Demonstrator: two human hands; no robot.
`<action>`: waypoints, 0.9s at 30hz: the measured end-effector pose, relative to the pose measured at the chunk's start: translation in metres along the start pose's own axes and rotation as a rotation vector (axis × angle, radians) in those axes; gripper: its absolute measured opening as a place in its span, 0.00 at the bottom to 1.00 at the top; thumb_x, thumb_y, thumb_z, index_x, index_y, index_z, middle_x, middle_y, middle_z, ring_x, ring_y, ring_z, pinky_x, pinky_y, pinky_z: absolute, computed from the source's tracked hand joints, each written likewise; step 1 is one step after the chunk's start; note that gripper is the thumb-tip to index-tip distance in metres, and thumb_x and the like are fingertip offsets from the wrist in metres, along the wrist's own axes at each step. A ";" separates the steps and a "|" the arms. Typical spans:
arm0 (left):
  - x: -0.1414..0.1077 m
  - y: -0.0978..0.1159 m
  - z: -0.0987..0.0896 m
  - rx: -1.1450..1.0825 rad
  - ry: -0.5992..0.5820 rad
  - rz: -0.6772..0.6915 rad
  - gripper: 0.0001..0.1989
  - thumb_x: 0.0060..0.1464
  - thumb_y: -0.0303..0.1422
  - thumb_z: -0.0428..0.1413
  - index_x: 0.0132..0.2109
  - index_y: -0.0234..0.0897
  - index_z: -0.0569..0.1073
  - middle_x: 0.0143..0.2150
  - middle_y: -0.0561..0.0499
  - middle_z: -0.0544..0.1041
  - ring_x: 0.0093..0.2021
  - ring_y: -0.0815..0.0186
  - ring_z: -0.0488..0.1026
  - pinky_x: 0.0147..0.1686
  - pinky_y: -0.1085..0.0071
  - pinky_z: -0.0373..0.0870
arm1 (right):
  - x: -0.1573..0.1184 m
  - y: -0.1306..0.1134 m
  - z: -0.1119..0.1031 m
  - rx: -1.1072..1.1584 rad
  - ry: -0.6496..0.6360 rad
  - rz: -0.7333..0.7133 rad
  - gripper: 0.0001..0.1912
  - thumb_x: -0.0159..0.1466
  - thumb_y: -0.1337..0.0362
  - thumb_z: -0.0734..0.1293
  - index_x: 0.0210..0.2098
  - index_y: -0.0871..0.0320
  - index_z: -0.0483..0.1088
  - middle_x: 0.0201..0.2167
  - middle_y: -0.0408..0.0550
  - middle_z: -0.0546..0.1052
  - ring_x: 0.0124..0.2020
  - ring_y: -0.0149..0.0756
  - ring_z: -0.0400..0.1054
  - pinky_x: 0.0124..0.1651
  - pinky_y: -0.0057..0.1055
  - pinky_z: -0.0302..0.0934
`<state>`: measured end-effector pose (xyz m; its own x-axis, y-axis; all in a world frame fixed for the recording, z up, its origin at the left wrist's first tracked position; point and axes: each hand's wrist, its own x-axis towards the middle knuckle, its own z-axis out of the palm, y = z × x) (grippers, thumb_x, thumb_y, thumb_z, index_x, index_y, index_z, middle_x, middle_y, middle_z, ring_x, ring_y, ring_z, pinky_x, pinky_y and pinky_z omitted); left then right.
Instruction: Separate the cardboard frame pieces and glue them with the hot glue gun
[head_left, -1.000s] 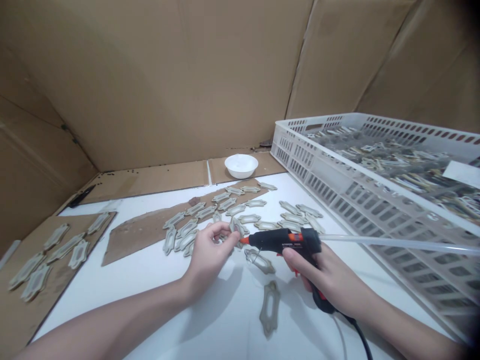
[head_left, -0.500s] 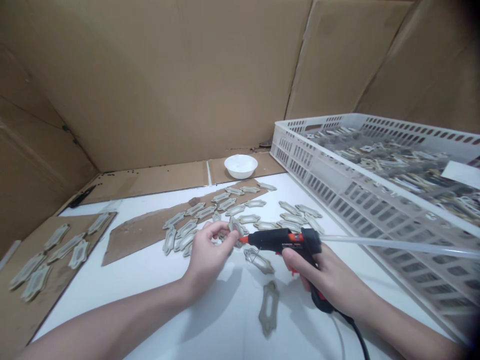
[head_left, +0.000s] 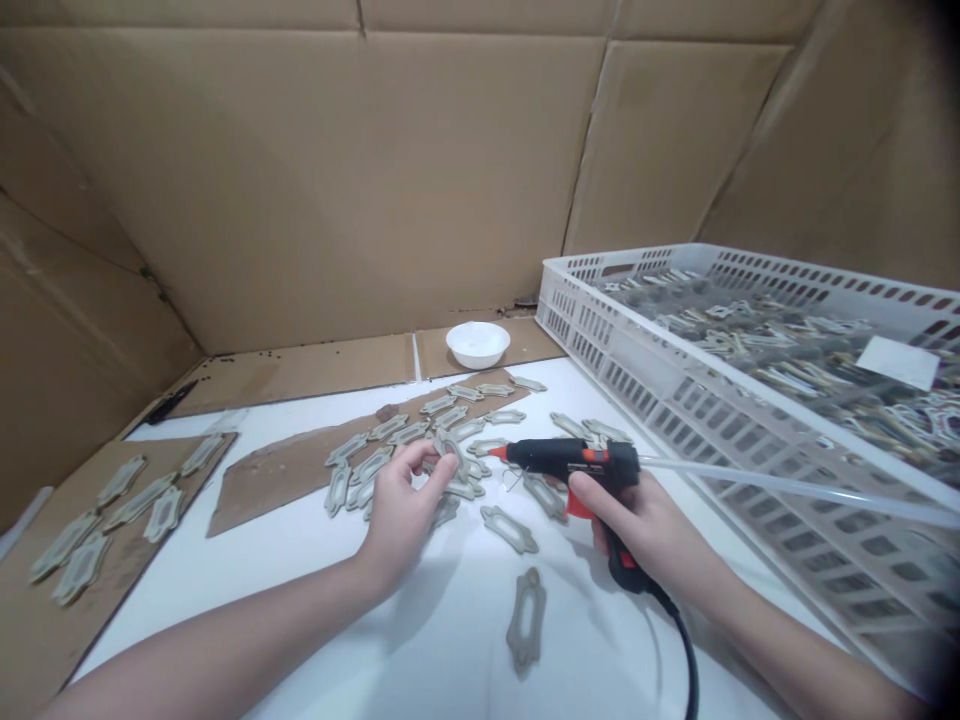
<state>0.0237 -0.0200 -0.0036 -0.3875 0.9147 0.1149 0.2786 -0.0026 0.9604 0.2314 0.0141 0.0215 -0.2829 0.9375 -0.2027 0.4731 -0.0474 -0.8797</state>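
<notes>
Between thumb and fingers, my left hand (head_left: 409,505) pinches a small pale frame-shaped piece (head_left: 452,450), tilted above the table. My right hand (head_left: 649,520) is wrapped round the handle of a black and orange glue gun (head_left: 555,458), with a long clear glue stick (head_left: 750,475) running out of its back. The orange nozzle points left, a short gap from the held piece. Many similar pieces lie behind and under my hands. One loose frame piece (head_left: 527,622) lies near the front, and another (head_left: 509,529) lies just behind it.
At the right stands a white plastic crate (head_left: 622,340) full of small pieces. A white bowl (head_left: 478,345) sits at the back on cardboard. Several frame pieces rest on a cardboard sheet (head_left: 150,590) at the left. Cardboard walls (head_left: 300,180) surround the table.
The nozzle was at the held piece and is now apart from it. My left hand has shifted slightly left with the piece. The view has tilted up a little.
</notes>
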 end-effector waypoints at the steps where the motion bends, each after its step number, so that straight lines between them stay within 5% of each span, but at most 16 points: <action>1: 0.000 0.000 0.000 -0.013 0.006 -0.007 0.10 0.44 0.39 0.52 0.26 0.36 0.68 0.23 0.54 0.65 0.25 0.70 0.63 0.24 0.76 0.61 | 0.001 0.001 0.000 0.005 0.010 -0.006 0.21 0.55 0.46 0.58 0.22 0.60 0.63 0.11 0.40 0.64 0.12 0.25 0.57 0.15 0.23 0.53; 10: 0.001 -0.002 -0.003 0.039 -0.011 0.059 0.10 0.48 0.38 0.51 0.27 0.36 0.67 0.25 0.53 0.65 0.27 0.70 0.63 0.27 0.75 0.60 | 0.010 0.004 0.000 0.028 0.072 -0.027 0.24 0.55 0.46 0.57 0.15 0.60 0.59 0.10 0.42 0.64 0.12 0.25 0.56 0.16 0.23 0.53; 27: -0.006 0.001 0.000 -0.004 -0.077 0.045 0.11 0.51 0.39 0.49 0.27 0.36 0.65 0.25 0.54 0.63 0.28 0.70 0.61 0.28 0.76 0.58 | 0.015 0.004 0.001 0.487 0.037 0.035 0.24 0.55 0.47 0.59 0.35 0.64 0.67 0.15 0.41 0.66 0.15 0.27 0.59 0.18 0.24 0.53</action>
<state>0.0257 -0.0252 -0.0035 -0.3056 0.9421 0.1382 0.2910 -0.0458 0.9556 0.2280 0.0281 0.0147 -0.2399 0.9437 -0.2277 0.0341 -0.2263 -0.9735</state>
